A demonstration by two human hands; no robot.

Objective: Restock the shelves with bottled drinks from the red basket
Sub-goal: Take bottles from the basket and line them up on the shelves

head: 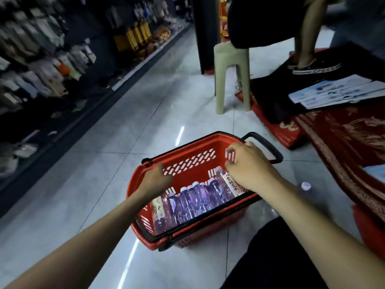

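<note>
Red basket [200,174] of purple bottles [195,197], white labels [231,182] with Chinese characters

One red basket [187,161] holds at least six bottles [187,202], with one loose bottle [305,186] outside and one stool [231,76].

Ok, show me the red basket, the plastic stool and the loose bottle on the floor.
red basket [193,150], head view, on its far slotted wall.
plastic stool [231,65], head view, on its front below the seat.
loose bottle [305,186], head view, on its white cap.
</note>
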